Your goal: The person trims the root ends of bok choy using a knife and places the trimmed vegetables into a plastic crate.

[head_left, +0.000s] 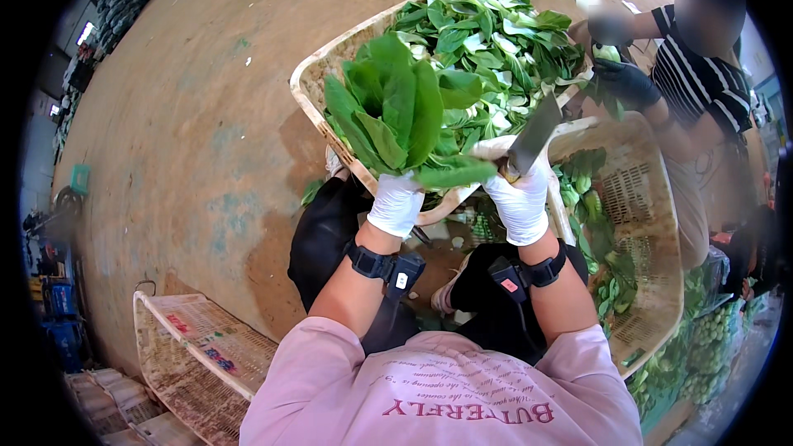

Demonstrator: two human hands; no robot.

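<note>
My left hand (396, 202), in a white glove, grips the base of a bunch of leafy greens (395, 111) held upright over the front rim of a cream basket (307, 81). My right hand (519, 201), also gloved in white, holds a knife (534, 136) with its grey blade pointing up and to the right, close beside the bunch. That basket is heaped with several cut green leaves (487, 41). Black wristbands sit on both forearms.
A second cream basket (652, 223) with some greens stands at my right. Another person in a striped shirt (702, 74) with a dark glove (625, 81) works beyond it. An empty crate (198, 347) lies at lower left. Bare concrete floor (182, 132) spreads to the left.
</note>
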